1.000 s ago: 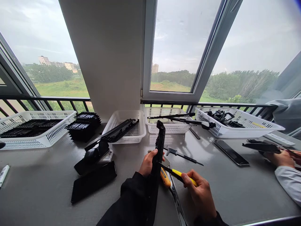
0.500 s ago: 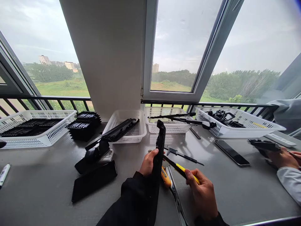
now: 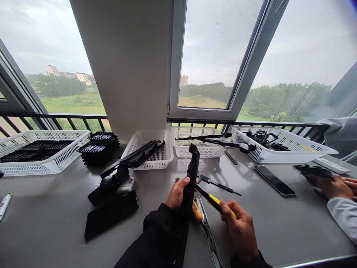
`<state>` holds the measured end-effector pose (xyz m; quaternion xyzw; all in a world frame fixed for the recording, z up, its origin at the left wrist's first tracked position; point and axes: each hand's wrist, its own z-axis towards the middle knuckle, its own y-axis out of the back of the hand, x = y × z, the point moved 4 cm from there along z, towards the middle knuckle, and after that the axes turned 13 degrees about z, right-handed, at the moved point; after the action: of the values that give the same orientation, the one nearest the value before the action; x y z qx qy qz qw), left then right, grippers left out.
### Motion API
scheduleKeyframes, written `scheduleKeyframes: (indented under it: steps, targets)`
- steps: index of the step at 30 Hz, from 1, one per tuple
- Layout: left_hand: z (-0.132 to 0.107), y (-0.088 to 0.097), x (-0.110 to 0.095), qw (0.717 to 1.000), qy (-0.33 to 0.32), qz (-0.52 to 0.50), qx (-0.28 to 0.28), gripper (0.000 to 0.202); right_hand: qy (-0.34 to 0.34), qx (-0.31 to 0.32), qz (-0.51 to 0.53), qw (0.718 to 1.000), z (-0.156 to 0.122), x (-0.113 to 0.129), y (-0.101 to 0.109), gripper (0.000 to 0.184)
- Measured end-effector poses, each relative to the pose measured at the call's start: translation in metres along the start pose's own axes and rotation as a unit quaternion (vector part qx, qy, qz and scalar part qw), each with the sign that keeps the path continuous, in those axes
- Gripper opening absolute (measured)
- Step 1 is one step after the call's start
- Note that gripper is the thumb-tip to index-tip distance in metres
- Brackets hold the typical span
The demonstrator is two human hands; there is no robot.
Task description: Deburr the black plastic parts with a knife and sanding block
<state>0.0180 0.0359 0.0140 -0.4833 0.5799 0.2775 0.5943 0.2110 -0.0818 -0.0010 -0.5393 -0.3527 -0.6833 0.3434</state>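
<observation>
Above grey table [image 3: 55, 223], black plastic part [image 3: 193, 169] stands upright, its top now tilted slightly further right than before, left hand [image 3: 176, 193] clenched around it, right hand [image 3: 240, 230] pinching yellow tool [image 3: 216, 200], tip touching it.

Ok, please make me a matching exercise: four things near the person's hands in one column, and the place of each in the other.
1 long black part
2 yellow-handled tool
3 orange knife
4 caliper

A on the table, beyond both hands
B gripped by the right hand
C gripped by the left hand
D on the table, between the hands

Pairs: 1-C, 2-B, 3-D, 4-A
</observation>
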Motion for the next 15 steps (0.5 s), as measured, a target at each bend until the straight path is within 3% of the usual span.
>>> scheduleKeyframes:
  steps: [10, 15]
  targets:
    - [-0.007, -0.012, -0.006, 1.000, -0.013, 0.012, 0.006, 0.071, -0.011, -0.033, 0.001, 0.999, 0.003, 0.009, 0.001, 0.067]
    - [-0.006, -0.012, -0.003, 0.999, -0.045, 0.010, -0.012, 0.067, 0.003, 0.022, 0.009, 1.000, 0.000, 0.011, -0.005, 0.066]
